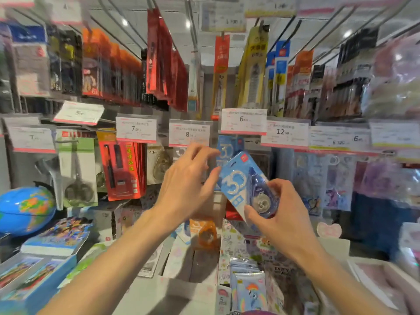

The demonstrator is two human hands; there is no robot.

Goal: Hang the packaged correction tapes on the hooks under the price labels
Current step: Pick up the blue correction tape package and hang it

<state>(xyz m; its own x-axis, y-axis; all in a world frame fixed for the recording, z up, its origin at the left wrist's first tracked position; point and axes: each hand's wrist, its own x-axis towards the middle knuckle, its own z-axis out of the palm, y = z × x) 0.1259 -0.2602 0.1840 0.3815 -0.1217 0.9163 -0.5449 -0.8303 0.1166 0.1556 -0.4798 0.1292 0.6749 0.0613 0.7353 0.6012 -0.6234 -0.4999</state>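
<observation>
My right hand (279, 214) pinches the lower end of a blue packaged correction tape (241, 180), tilted with its hang hole up and to the left. The package sits just below the "6" price label (243, 121). Another blue correction tape package (223, 147) hangs behind it under that label. My left hand (186, 183) reaches forward beside the held package with its fingers spread and relaxed, its fingertips near the package's upper left edge; whether they touch it is unclear. The hook itself is hidden behind the labels and packages.
Price labels "8" (189, 133), "7.90" (136, 129) and "12.90" (285, 132) line the rail. Red packages (122, 171) and scissors (78, 173) hang to the left. A globe (25, 210) sits low left. An orange correction tape (205, 235) and card boxes lie below the hands.
</observation>
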